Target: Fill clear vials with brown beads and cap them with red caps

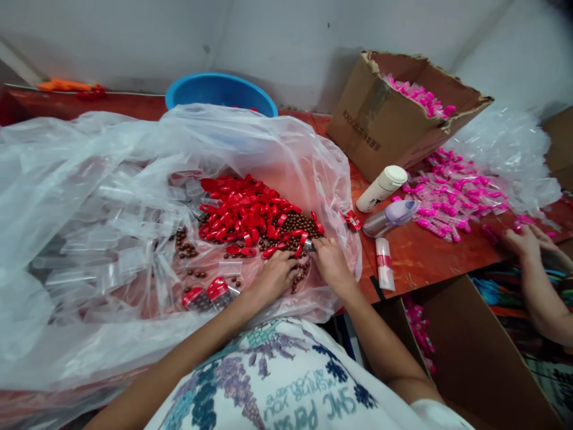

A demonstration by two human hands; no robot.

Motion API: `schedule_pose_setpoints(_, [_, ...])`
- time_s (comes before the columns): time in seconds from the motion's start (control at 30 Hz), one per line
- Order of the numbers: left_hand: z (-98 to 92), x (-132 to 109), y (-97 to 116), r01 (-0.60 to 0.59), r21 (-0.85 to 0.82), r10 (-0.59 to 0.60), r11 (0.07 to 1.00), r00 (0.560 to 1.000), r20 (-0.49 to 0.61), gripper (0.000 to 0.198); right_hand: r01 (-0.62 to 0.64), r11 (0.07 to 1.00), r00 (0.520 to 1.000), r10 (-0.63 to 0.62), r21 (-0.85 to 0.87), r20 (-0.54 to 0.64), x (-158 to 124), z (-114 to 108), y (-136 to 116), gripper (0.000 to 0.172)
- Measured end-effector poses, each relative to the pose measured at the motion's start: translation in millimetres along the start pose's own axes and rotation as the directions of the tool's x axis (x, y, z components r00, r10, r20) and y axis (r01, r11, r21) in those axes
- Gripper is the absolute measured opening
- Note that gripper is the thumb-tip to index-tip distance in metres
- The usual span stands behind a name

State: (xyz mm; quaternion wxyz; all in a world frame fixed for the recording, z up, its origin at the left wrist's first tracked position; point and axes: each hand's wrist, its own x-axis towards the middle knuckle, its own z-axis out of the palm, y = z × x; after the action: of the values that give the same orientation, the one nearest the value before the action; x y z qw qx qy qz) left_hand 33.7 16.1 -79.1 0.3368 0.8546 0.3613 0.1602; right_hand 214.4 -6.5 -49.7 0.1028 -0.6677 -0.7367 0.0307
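My right hand is closed around a small clear tube at the edge of a heap of brown beads. Close by on the left, my left hand reaches down among loose beads, its fingers curled and their tips partly hidden. Beyond both hands lies a pile of red plastic caps. Two red-capped tubes with dark contents rest left of my left hand. Many empty clear plastic tubes spread out at the left on the plastic sheet.
A blue basin stands at the back. To the right are a cardboard box, a white bottle, a lilac-topped bottle and a pink-banded tube. Another person's hands work beside a heap of pink-capped tubes.
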Motion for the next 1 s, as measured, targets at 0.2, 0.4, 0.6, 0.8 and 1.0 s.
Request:
schedule_pose_setpoints(0.2, [-15.4,-5,3,0.076,-0.185,-0.105,0.980,0.983,-0.152,0.026,0.017,0.967,0.999,-0.026,0.254,0.032,13,12,-10,0.034])
schedule_pose_setpoints(0.4, [-32.6,-13,10,0.197,-0.594,-0.404,0.780,0.884,-0.237,0.023,-0.124,0.762,0.987,0.161,0.635,-0.001,2,17,-21,0.047])
schedule_pose_setpoints(0.6, [-36.6,-20,17,0.238,-0.935,-0.522,0.264,0.850,0.069,0.039,-0.136,0.589,0.986,0.157,0.797,0.052,-9,22,-49,0.054])
schedule_pose_setpoints(0.8, [-49.3,-35,2,0.197,-0.980,-0.484,0.005,0.859,0.169,0.038,-0.040,0.673,0.995,0.097,0.738,-0.035,5,16,-42,0.039])
schedule_pose_setpoints(1.0, [-69.4,-50,0,0.186,-0.982,-0.452,-0.031,0.874,0.180,0.038,0.070,0.832,0.992,-0.001,0.550,-0.125,38,22,-22,0.031])
